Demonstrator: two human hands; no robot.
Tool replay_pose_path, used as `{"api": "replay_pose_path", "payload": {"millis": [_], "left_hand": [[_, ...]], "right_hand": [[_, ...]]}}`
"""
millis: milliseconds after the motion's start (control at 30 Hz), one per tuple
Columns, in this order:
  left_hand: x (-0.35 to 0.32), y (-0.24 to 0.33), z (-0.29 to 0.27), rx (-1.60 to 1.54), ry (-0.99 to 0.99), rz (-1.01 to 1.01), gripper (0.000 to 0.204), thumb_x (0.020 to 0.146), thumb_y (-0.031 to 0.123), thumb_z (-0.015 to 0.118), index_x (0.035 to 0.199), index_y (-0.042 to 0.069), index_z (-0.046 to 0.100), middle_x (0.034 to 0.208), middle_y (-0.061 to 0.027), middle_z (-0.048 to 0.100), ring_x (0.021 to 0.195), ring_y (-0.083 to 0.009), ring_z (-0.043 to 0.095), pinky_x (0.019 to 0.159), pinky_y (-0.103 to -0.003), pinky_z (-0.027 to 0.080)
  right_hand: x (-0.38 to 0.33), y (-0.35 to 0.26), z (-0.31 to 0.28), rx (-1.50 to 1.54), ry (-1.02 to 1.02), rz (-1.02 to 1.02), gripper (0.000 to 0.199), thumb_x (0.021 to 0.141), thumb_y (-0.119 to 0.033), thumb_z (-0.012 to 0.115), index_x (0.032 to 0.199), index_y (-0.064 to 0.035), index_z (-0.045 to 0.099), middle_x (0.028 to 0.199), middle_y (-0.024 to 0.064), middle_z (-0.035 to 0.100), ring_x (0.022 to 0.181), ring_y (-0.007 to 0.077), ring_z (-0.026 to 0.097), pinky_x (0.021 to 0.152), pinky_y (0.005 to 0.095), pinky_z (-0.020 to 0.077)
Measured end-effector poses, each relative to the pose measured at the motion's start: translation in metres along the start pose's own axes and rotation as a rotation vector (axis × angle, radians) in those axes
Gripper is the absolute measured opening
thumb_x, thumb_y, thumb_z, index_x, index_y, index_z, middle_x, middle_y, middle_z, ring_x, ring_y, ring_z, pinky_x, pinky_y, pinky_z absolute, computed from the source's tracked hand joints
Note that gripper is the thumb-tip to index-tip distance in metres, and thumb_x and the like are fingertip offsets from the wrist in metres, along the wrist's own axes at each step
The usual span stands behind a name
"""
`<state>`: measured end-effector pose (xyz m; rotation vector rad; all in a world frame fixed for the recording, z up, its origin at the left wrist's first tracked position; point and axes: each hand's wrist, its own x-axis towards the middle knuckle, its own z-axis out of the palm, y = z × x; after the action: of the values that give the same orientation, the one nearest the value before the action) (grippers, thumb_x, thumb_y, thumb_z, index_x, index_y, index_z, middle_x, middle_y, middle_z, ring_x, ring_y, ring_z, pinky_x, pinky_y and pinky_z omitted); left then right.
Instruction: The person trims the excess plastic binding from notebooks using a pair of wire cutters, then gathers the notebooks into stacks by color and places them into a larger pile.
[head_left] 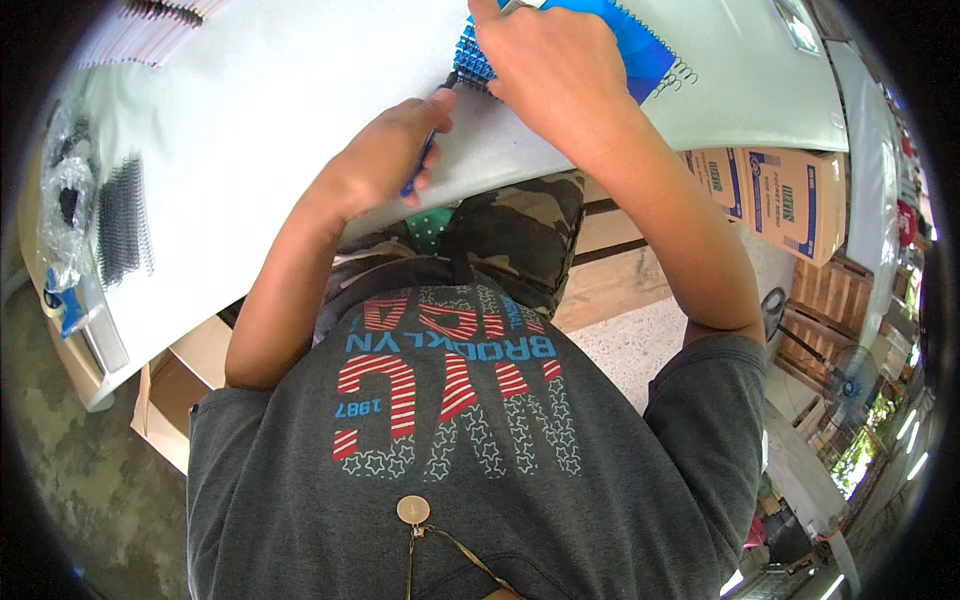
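My left hand [385,155] is closed around pliers with blue handles [413,178]. Their dark jaws [451,79] touch the near corner of a stack of blue spiral notebooks [640,52] at the far edge of the view. Across that stack lies my right hand [555,65], gripping it from above, with some fingertips cut off or hidden. Dark wire coils [682,76] stick out at the stack's right end, and layered blue edges show left of my right hand.
On the white table [250,120], a bundle of black coils [124,220] lies at left beside clear plastic wrap [68,200]. More stacked notebooks [145,30] are at the far left. Cardboard boxes [795,205] stand below the table's right edge; an open box [175,395] is at lower left.
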<state>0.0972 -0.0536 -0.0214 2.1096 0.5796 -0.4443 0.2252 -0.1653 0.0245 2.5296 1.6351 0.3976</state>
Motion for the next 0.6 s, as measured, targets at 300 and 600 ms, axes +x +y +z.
{"api": "replay_pose_path", "payload": {"millis": [300, 600], "left_hand": [[0.012, -0.039, 0.002, -1.636, -0.855, 0.031, 0.057, 0.096, 0.047, 0.025, 0.109, -0.003, 0.051, 0.089, -0.0131, 0.058, 0.073, -0.0219, 0.06, 0.064, -0.038, 0.053], [-0.002, 0.01, -0.013, -0.785, -0.329, -0.226, 0.052, 0.095, 0.046, 0.031, 0.101, 0.0, 0.053, 0.081, -0.011, 0.059, 0.072, -0.021, 0.061, 0.057, -0.036, 0.049]], "right_hand": [[-0.001, 0.002, -0.009, 0.062, 0.009, -0.029, 0.035, 0.069, -0.009, 0.061, 0.099, 0.0065, 0.054, 0.059, 0.0094, 0.062, 0.052, 0.0195, 0.063, 0.042, 0.0289, 0.0462], [0.002, 0.005, 0.0, 0.007, 0.036, -0.012, 0.031, 0.073, -0.009, 0.057, 0.099, 0.0067, 0.055, 0.058, 0.0091, 0.062, 0.052, 0.0194, 0.063, 0.042, 0.0289, 0.0465]]}}
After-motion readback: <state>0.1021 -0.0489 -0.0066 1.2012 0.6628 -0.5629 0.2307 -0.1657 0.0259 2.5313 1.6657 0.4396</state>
